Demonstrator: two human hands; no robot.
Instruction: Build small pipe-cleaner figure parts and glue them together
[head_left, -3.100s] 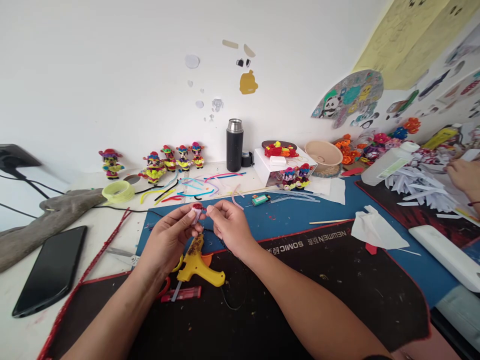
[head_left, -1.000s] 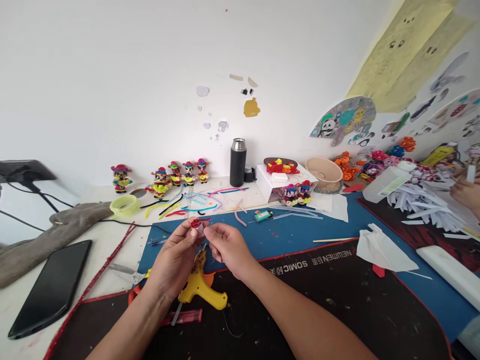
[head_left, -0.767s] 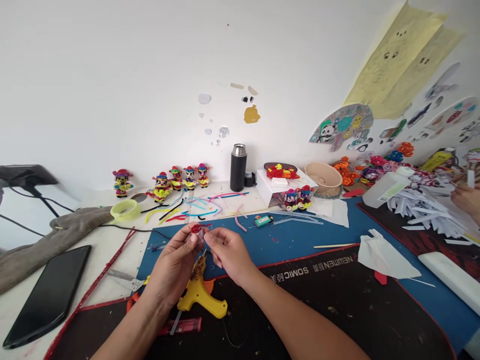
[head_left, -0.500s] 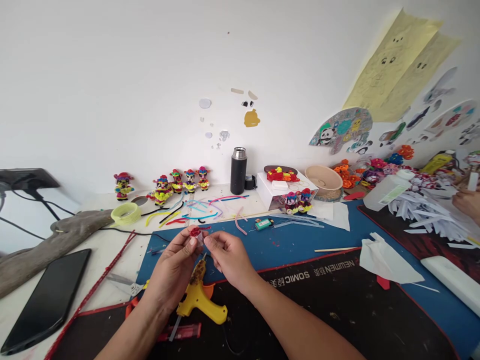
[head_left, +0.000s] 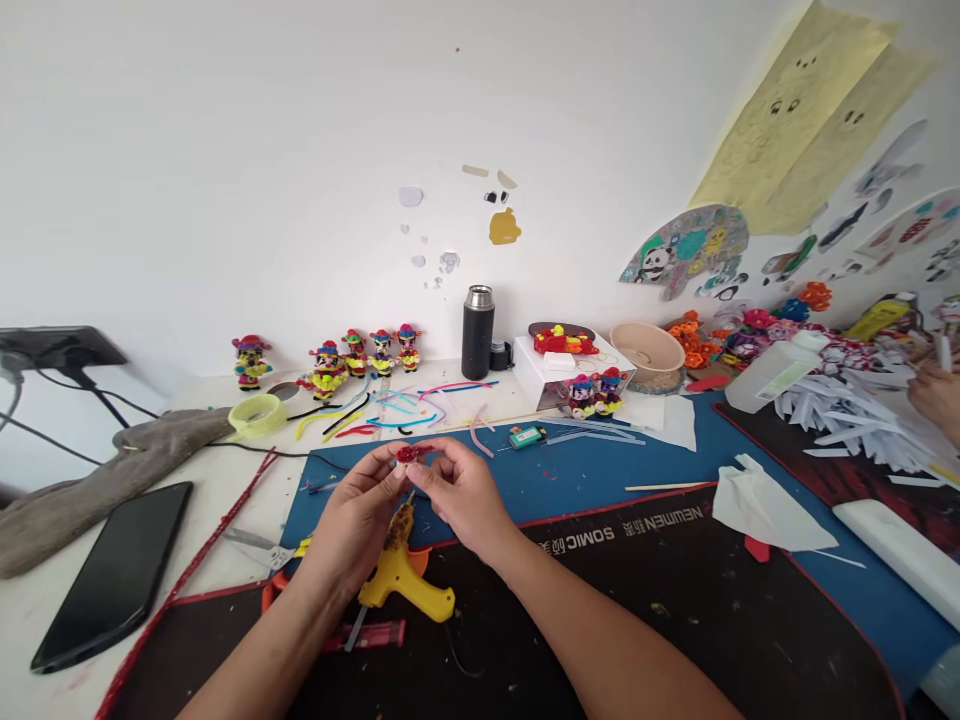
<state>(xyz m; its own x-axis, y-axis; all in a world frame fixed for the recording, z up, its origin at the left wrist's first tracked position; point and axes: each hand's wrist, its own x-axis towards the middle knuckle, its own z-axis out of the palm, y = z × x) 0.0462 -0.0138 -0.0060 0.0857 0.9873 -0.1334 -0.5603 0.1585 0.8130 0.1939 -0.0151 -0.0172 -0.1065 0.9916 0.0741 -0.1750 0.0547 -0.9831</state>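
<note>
A: Where is the small red piece (head_left: 407, 455), please?
B: The left hand (head_left: 364, 505) and right hand (head_left: 469, 495) both pinch it (partly hidden), at the far end of the yellow glue gun (head_left: 405, 585).

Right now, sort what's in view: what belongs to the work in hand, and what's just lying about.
Work in hand, probably:
- red fuzzy piece, between left hand and right hand
- yellow glue gun, near the hands
- red fuzzy strands, similar material

Lying about, apparently:
- phone
- black flask
- gnarled branch
</note>
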